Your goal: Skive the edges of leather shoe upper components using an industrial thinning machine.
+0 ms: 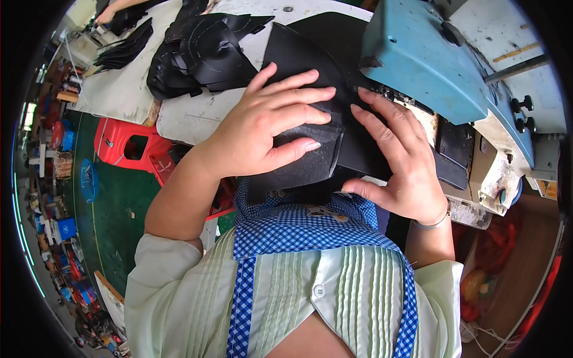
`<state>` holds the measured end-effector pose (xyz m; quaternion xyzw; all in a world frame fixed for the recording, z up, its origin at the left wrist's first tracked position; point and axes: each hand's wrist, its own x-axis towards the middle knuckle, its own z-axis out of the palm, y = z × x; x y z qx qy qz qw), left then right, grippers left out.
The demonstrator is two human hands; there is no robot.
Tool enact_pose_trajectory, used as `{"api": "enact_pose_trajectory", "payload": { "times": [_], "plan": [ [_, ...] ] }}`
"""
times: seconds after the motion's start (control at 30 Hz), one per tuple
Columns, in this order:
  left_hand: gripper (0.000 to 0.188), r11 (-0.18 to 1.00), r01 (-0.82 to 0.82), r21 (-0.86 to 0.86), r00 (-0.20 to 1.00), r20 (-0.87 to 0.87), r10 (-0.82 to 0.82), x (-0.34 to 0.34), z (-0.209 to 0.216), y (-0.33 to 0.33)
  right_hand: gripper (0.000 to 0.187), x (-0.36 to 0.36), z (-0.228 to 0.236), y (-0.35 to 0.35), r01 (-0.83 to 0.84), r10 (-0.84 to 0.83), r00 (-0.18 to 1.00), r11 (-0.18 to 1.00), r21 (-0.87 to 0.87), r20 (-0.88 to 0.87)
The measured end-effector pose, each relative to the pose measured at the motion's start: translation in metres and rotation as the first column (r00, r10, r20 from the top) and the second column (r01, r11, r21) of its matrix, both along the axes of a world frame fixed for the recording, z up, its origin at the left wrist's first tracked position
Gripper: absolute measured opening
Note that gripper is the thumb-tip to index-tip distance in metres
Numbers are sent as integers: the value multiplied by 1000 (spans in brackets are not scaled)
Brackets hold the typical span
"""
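Observation:
A large black sheet of leather-like material (316,45) lies in front of me, beside a blue machine (424,59). My left hand (274,119) rests flat with fingers spread over it and over a smaller, greyish-black folded piece (304,161) at the near edge. My right hand (400,152) lies on the right part of the black material, its fingers spread and its fingertips close to the machine's working edge. The thumb of that hand is stretched toward the near edge. What lies under both palms is hidden.
Stacked black cut pieces (200,53) lie on the white table (185,119) at left. More dark pieces (122,48) sit farther left, near another person's arm (116,7). A red plastic stool (122,146) stands on the green floor. A blue basket (89,180) is beyond it.

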<state>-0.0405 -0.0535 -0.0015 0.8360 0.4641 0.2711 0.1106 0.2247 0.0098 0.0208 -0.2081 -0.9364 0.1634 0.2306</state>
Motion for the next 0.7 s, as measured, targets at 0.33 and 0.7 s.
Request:
{"api": "enact_pose_trajectory", "payload": {
  "times": [0.33,0.7],
  "plan": [
    [43,892,-30,-450,203,871,447,3,-53,-43,57,-31,-18,-37,-1,-17,998,955,295,57],
    [41,728,-3,-686,-59,726,685,-51,-127,-29,58,-4,-6,-14,85,-78,996,984,159,-52]
  ]
}}
